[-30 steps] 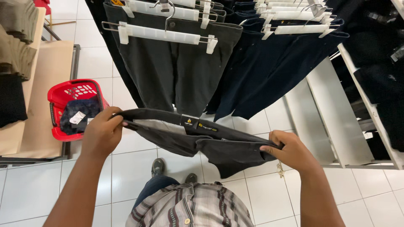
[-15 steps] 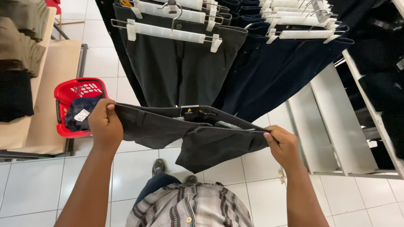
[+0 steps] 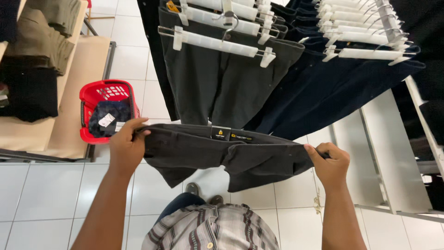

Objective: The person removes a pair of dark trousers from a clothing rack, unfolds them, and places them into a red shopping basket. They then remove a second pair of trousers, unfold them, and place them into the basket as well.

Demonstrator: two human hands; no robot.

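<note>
Stretching between your hands, the dark trousers [image 3: 231,155] hang at waist height, with your left hand [image 3: 126,146] clamped on one end of the waistband and your right hand [image 3: 330,162] clamped on the other. Both arms reach forward, well apart, above the tiled floor [image 3: 51,194], near the red basket [image 3: 95,92].

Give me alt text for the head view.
Both hands, left and right, stretch dark shorts by the waistband over a white tiled floor. Behind hang dark trousers on white clip hangers; a red basket sits at left.
</note>
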